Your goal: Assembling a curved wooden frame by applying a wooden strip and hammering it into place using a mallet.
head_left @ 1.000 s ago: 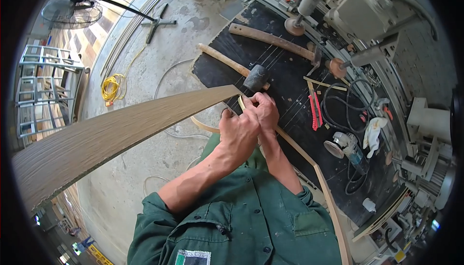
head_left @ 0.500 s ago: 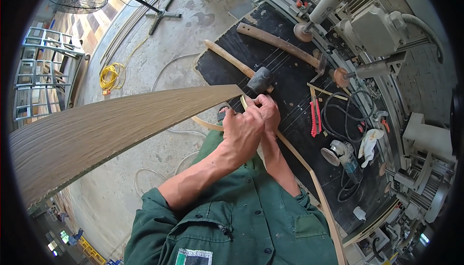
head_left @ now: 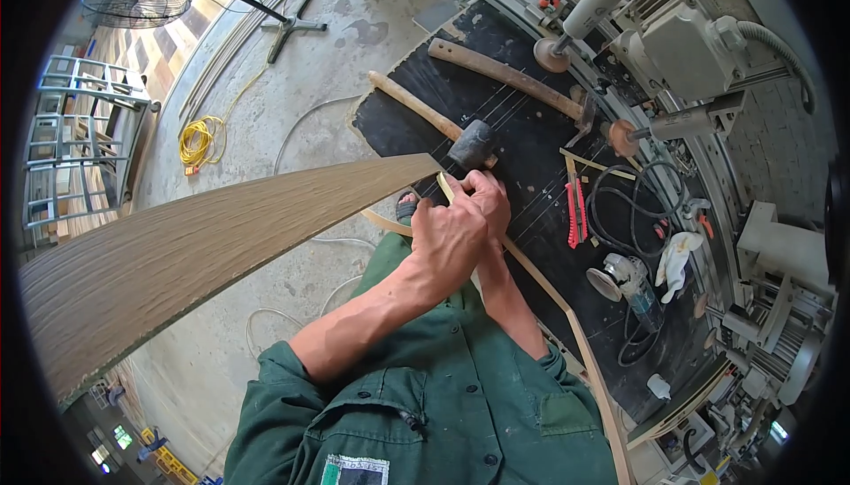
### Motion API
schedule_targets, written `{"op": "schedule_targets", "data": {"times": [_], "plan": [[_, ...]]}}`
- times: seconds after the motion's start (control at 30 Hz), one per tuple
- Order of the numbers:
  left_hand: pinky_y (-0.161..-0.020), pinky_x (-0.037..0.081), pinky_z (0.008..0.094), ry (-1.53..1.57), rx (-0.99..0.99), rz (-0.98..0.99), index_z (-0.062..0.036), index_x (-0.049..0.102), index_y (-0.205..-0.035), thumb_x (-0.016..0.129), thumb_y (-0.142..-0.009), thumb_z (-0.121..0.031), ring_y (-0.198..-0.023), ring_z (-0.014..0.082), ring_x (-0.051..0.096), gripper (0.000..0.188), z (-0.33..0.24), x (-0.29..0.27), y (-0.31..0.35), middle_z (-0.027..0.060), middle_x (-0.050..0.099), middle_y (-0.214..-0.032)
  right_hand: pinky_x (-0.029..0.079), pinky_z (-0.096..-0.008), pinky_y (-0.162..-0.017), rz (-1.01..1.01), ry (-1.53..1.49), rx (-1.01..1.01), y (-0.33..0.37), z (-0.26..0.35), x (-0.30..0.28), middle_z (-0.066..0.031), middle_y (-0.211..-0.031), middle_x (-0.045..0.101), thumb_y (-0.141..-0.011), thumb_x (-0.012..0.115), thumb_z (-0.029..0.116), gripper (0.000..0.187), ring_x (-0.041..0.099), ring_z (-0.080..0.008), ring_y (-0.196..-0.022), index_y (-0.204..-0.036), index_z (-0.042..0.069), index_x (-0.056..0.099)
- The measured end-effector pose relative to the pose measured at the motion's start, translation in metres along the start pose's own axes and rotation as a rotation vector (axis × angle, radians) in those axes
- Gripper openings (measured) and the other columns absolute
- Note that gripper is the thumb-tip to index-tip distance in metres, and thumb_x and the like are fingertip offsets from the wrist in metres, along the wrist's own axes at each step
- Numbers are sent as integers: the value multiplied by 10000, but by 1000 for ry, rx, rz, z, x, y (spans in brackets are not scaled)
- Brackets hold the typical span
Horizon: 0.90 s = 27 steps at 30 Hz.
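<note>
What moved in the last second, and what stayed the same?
Hardly anything moved. Both hands, the left hand and the right hand, stay pressed together on the thin wooden strip at the end of the long wood-grain sheet. The view itself shifted a little, so everything sits slightly differently in the picture. The black mallet, the hammer and the red cutter lie unmoved on the black bench.
</note>
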<state>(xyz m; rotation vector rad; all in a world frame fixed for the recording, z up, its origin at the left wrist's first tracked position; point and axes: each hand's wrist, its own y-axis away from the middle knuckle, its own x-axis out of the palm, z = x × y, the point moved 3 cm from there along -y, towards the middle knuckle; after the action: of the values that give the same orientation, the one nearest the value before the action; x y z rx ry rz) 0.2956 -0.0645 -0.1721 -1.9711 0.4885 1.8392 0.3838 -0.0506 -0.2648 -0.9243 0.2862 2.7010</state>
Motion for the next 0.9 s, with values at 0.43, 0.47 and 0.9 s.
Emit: {"op": "schedule_targets", "data": {"times": [0.43, 0.47, 0.9], "plan": [[-609, 563, 437, 120, 28, 241, 144, 695, -1163, 727, -789, -119, -630, 223, 754, 458, 9, 1, -2, 99, 717, -706, 513, -516, -772, -32, 72, 13, -2, 1, 4, -38, -899, 711, -887, 829, 453, 421, 656, -348, -925, -729, 113, 637], [-608, 564, 447, 113, 11, 236, 145, 692, -1150, 734, -785, -131, -630, 227, 754, 459, 10, 2, -2, 80, 706, -683, 513, -516, -772, -31, 73, 12, -2, 1, 5, -38, -899, 711, -887, 829, 453, 421, 656, -348, -925, -729, 113, 637], [-586, 553, 460, 127, -21, 194, 36, 749, -984, 754, -750, -156, -632, 240, 751, 303, 4, -4, -1, 82, 699, -705, 510, -525, -784, -17, 28, 18, 0, -2, 3, -40, -916, 708, -897, 823, 465, 432, 650, -344, -951, -740, 106, 642]]}}
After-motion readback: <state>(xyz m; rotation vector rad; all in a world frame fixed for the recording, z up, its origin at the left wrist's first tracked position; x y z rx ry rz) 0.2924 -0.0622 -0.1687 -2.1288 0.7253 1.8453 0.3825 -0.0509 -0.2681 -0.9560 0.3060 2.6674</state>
